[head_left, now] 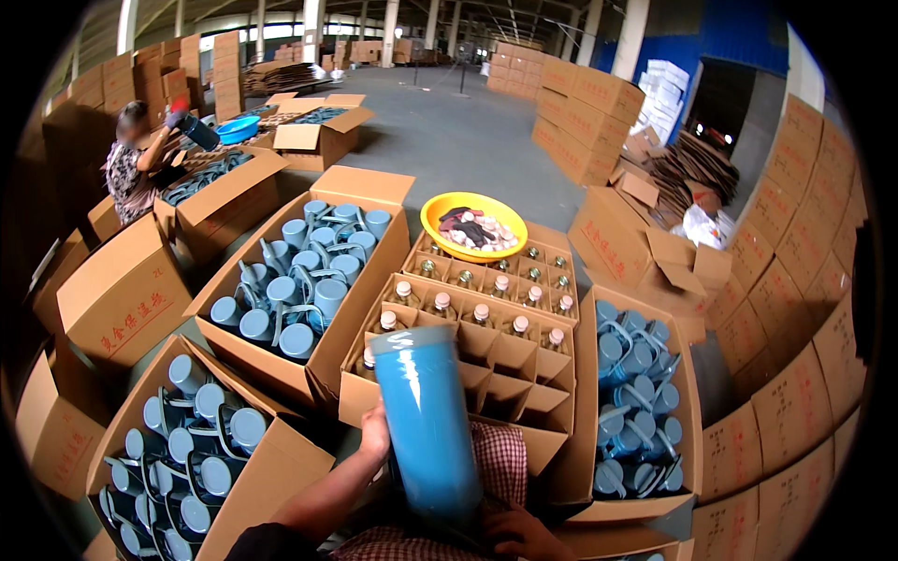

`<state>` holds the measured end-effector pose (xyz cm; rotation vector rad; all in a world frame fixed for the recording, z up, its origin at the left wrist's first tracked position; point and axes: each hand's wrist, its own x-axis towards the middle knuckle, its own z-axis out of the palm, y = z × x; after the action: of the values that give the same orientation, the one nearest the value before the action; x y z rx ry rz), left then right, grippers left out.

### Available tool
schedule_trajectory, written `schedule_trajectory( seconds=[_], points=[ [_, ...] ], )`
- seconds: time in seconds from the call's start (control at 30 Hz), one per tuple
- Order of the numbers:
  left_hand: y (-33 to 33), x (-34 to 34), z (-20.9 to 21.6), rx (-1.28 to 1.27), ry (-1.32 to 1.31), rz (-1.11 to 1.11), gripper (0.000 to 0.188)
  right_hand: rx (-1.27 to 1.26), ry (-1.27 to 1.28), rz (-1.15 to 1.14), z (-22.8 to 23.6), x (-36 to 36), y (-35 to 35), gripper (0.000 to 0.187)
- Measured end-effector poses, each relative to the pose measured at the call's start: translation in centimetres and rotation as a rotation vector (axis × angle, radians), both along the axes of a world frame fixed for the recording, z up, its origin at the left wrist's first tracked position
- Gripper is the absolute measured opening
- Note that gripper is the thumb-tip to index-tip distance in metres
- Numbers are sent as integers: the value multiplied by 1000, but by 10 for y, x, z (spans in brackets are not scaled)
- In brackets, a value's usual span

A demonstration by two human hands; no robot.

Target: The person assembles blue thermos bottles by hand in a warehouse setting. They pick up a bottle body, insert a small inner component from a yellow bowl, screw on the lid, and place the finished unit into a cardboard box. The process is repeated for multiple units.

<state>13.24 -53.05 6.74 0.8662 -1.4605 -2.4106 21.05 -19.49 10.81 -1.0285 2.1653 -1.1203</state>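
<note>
My right hand (520, 535) grips the lower end of a tall blue cylinder-shaped flask body (430, 421) and holds it upright over my lap. My left hand (375, 434) rests against its left side, near the front edge of a cardboard box with dividers (486, 360). Glass flask liners with silver caps (481, 314) stand in the box's far cells, while the near cells look empty.
Open cartons of blue flask shells with handles sit to the left (301, 280), lower left (192, 444) and right (636, 402). A yellow bowl (472, 224) holds cloth. Another person (136, 164) works at far left. Stacked cartons (795, 309) line the right side.
</note>
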Motion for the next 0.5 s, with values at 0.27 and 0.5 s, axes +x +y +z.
schedule_trajectory(
  seconds=[0.27, 0.5],
  points=[
    [32, 18, -29, 408, -47, 105, 46, -2, 409, -346, -17, 54, 4, 24],
    [83, -39, 65, 163, 130, -425, 41, -706, 50, -1155, 53, 16, 18, 20]
  ],
)
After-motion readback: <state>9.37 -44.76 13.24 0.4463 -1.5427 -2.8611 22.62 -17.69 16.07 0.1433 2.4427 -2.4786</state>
